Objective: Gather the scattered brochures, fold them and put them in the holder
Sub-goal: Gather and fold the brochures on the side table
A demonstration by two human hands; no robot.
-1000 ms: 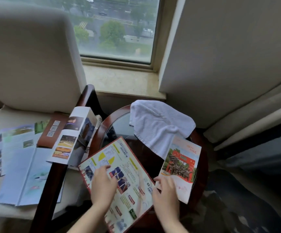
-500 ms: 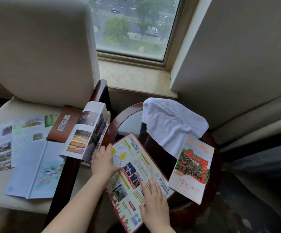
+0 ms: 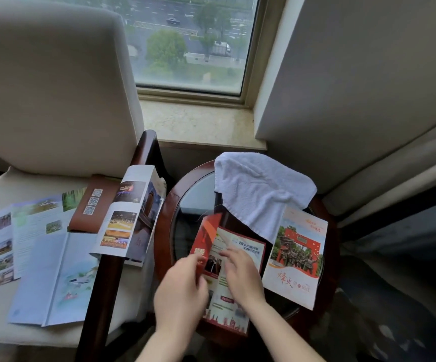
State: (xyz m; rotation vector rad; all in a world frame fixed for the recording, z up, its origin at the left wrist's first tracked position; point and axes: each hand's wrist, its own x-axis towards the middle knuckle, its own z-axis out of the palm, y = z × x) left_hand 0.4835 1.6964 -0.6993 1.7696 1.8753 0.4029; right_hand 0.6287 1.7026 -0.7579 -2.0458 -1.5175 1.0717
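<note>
A red-bordered brochure lies on the round table, its left flap raised and partly folded over. My left hand pinches that red flap, and my right hand presses flat on the brochure's middle. A folded brochure with a red gate picture rests on the table's right side. On the chair seat lie a half-open brochure with photos, a brown leaflet, a pale blue brochure and an unfolded one at the far left. No holder is visible.
A white towel covers the table's far side. The cream armchair with a dark wooden arm stands left of the table. Behind are a window sill and a wall, with curtains at right.
The brochure on the table was lying open with both hands flat on it; now my left hand has lifted its left flap over toward the right, showing the red outer side.
</note>
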